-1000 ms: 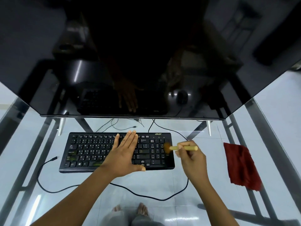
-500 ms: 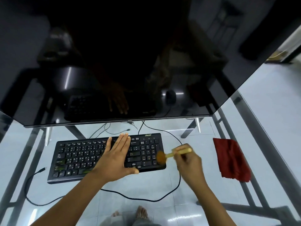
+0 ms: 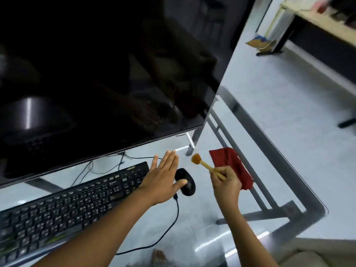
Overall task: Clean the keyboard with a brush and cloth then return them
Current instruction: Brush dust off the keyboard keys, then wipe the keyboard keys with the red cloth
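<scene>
Keyboard [image 3: 63,207], black, lies at the lower left on the glass table [image 3: 279,170], under the bottom edge of a dark monitor [image 3: 96,74]. The left hand [image 3: 163,178] is spread flat with its fingers straight over the keyboard's right end, holding nothing. Its thumb reaches across a black mouse [image 3: 187,185] that sits just beside the keyboard, though whether the hand touches either cannot be told. The right hand [image 3: 226,185] has its fingers curled round the pale wooden handle of the brush [image 3: 204,163] - orange bristles pointing up and to the left, off the keys. Just behind that hand the red cloth [image 3: 233,160] lies crumpled on the glass, partly hidden by the knuckles. A black cable [image 3: 173,224] loops across the glass in front of the keyboard, between the 2 forearms.
</scene>
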Tool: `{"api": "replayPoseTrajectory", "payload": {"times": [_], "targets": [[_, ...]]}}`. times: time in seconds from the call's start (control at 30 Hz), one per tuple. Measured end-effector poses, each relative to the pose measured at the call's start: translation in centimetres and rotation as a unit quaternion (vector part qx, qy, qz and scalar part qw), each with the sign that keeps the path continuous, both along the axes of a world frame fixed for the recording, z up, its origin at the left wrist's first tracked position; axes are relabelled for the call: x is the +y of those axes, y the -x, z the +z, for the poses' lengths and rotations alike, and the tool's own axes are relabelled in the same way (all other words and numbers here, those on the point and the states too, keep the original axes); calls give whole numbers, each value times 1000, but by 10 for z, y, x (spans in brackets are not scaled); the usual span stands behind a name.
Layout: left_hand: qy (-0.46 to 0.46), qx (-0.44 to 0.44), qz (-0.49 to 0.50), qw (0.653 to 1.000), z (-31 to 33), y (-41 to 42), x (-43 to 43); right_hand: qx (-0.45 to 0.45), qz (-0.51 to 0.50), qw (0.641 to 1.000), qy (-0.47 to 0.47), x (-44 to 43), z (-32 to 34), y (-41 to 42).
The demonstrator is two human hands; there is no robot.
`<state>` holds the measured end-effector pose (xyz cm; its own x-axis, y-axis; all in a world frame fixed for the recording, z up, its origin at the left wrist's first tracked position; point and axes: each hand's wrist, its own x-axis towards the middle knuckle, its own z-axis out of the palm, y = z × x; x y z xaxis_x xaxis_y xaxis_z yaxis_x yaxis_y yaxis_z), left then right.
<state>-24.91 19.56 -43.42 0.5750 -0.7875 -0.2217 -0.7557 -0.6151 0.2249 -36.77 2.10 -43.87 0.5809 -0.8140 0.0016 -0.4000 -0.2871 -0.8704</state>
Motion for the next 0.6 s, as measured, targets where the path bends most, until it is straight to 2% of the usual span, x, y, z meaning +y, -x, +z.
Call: {"api": "replayPoseTrajectory", "payload": {"times": [0.13,0.27,0.4,0.47,0.6], "targets": [[-10,-6,-17,1000,-1,0,-29,84,28,993,83,0,-26,8],[-5,-23,-26,999,-7,1,-48,161,76,966,188,-3,-44,12],[-5,-17,-27,999,-14,3,-52,128,69,972,183,-14,-29,3],[-1,-14,-24,1000,-14,3,-50,139,45,962,229,-32,-20,-9],[2,-10,-20,1000,-11,3,-40,298,52,914,271,-64,-19,-28]]}}
